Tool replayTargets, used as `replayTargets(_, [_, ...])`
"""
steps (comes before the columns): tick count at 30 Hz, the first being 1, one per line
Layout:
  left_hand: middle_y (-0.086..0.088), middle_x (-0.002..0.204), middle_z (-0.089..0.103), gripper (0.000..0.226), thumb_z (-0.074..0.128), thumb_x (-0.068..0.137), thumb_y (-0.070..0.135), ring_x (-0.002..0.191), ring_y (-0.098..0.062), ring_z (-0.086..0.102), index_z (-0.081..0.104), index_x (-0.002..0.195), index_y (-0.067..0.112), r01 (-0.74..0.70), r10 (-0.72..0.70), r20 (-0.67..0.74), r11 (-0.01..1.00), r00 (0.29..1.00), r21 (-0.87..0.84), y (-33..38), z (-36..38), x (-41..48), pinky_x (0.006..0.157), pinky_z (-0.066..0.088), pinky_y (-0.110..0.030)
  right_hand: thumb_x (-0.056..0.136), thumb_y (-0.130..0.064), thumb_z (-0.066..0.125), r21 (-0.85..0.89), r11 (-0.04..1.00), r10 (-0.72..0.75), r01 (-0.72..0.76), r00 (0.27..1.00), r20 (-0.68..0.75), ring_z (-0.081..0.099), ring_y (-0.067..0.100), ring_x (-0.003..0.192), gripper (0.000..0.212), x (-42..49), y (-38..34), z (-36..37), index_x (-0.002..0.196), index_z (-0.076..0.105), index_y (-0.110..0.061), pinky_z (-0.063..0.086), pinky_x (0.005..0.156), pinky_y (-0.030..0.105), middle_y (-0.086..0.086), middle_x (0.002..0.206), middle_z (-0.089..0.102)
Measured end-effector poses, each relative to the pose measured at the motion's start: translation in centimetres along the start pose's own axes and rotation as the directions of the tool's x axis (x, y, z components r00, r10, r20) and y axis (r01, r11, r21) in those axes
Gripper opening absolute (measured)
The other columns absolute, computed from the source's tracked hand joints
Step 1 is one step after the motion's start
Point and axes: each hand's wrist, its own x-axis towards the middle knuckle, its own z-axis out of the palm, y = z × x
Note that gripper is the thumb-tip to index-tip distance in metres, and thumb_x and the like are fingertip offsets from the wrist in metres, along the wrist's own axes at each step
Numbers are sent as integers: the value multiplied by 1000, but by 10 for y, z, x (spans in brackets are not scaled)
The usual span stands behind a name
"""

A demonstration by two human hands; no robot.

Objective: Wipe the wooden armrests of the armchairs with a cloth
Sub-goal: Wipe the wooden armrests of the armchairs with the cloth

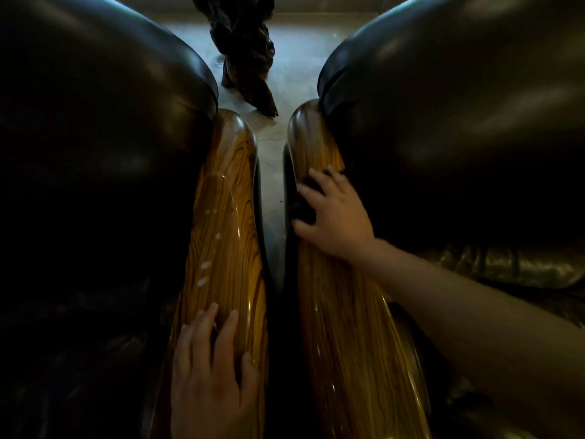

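We see 2 dark leather armchairs side by side on a pale glossy floor [297, 68], a dark gnarled wood sculpture [245, 52] beyond. Our right hand [332, 213] presses a dark cloth [305, 198] onto the right armrest [345, 327], fingers spread over it; our left hand [210, 369] lies flat and released on the left armrest [224, 217].

Two glossy, striped wooden armrests run side by side up the frame's centre, the left armrest [226, 236] and right armrest [332, 312] narrowly apart; a dark cloth [305, 198] lies bunched mid-frame on the right one.
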Motion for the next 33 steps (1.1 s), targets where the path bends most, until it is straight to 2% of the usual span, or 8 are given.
replayTargets(6, [-4,152,40,57,44,86,40,140,-26,35,46,140,23,33,-34,-24,999,999,-30,4,0,1,116,28,-46,71,-62,59,-34,975,223,-221,968,110,10,36,148,76,82,9,1,142,44,-38,21,112,63,0,160,24])
replayTargets(10, [-11,149,41,56,44,86,37,137,-33,36,47,138,18,34,-34,7,999,999,-15,8,-8,2,114,26,-45,76,-59,53,-36,987,159,-156,981,110,6,38,150,70,40,-4,-3,142,45,-37,13,114,68,-3,161,22])
replayTargets(14, [-10,150,39,56,43,87,36,139,-32,34,44,140,17,39,-39,32,999,999,-18,12,-12,2,120,18,-41,79,-62,42,9,999,33,-34,996,85,5,39,150,70,-77,-32,-7,144,37,-36,14,114,69,-1,163,17])
replayTargets(19, [-8,151,37,56,40,88,39,142,-30,30,43,141,20,71,-69,72,997,995,-25,13,-15,3,117,22,-45,82,-63,50,-7,985,-173,174,980,98,-5,40,151,71,-196,-51,1,146,40,-32,11,114,69,0,166,12])
replayTargets(24, [-7,151,35,56,40,88,40,141,-33,29,40,141,21,97,-93,94,995,991,-36,15,-18,3,110,34,-57,76,-65,58,-34,998,53,-50,994,91,2,40,150,77,-123,-51,-9,145,38,-38,10,117,64,1,164,15])
replayTargets(27, [-7,151,35,56,40,88,40,140,-33,30,41,141,21,99,-94,99,994,991,-51,17,-18,3,106,38,-60,77,-62,58,-45,994,100,-97,991,83,4,41,150,75,-112,-51,-8,145,40,-36,10,117,64,2,164,16])
replayTargets(30, [-6,152,34,57,42,88,40,141,-34,28,41,141,21,123,-114,111,990,987,-74,19,-20,2,105,38,-62,79,-65,49,-22,997,73,-72,996,46,-1,39,151,79,-163,-53,-5,151,30,-37,11,117,64,1,166,10])
replayTargets(33, [-8,151,35,57,43,87,39,141,-34,28,42,141,20,121,-111,102,988,989,-99,20,-22,1,104,38,-63,79,-69,51,10,1000,29,-30,998,51,-5,37,152,90,-246,-52,0,156,18,-37,14,116,65,0,167,3])
